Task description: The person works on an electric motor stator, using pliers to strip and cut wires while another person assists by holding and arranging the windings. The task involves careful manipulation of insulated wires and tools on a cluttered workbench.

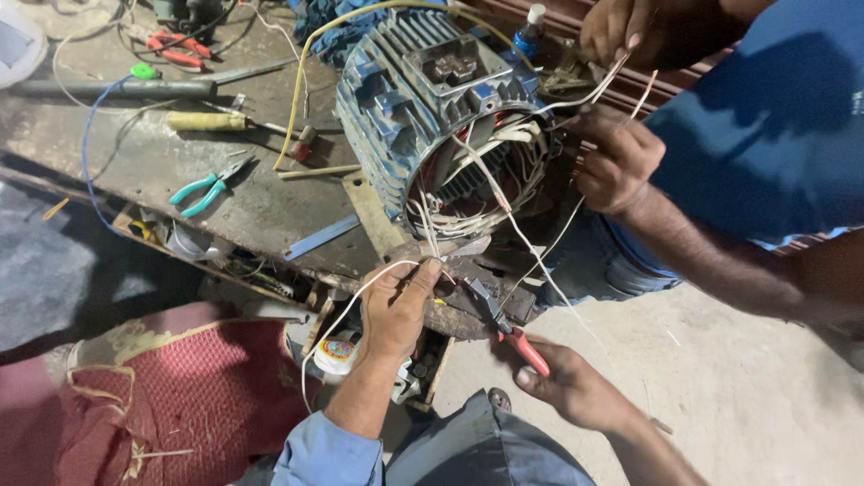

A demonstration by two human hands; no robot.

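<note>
My left hand (393, 310) pinches a white lead wire (351, 306) taut just below the blue motor stator (432, 99), so the red-handled pliers (513, 337) gripped in my right hand (571, 387) can meet it squarely.

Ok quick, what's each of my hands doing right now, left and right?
Left hand: closed, pinching a white wire at the motor.
Right hand: closed on red-handled pliers.
</note>
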